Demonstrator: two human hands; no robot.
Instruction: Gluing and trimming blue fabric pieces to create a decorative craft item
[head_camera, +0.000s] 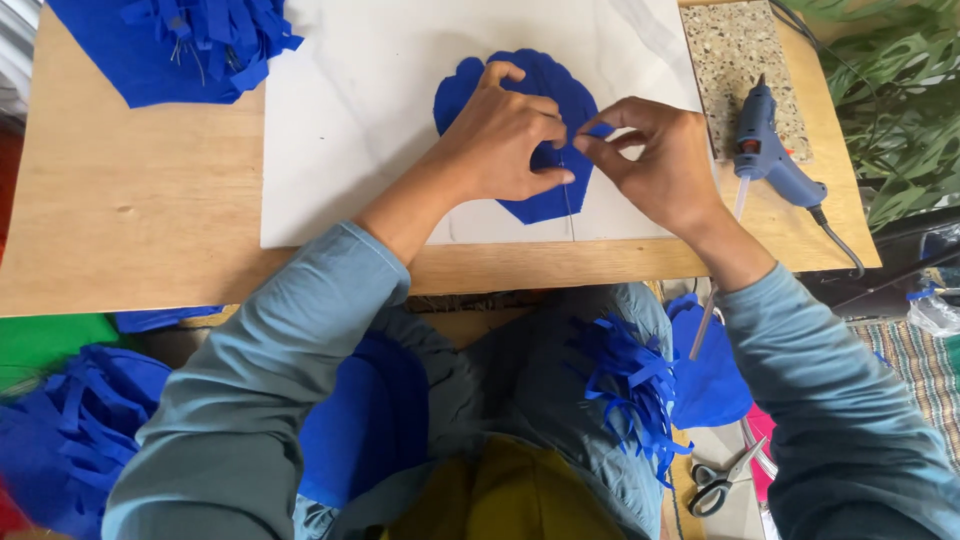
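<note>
A blue scalloped paper shape (560, 95) lies on a white sheet (350, 110) on the wooden board. My left hand (505, 140) presses down on the shape, fingers bent, thumb and forefinger pinching near a thin wire (570, 210) that runs down its middle. My right hand (655, 155) pinches a small blue paper strip (600, 130) at the right edge of the shape, close to my left fingertips.
A blue glue gun (770, 150) rests by a speckled stone tile (745, 60) at the right. A pile of blue fringed paper (180, 45) sits at the top left. More blue fringe (630, 385) lies on my lap. Scissors (725, 480) lie on the floor.
</note>
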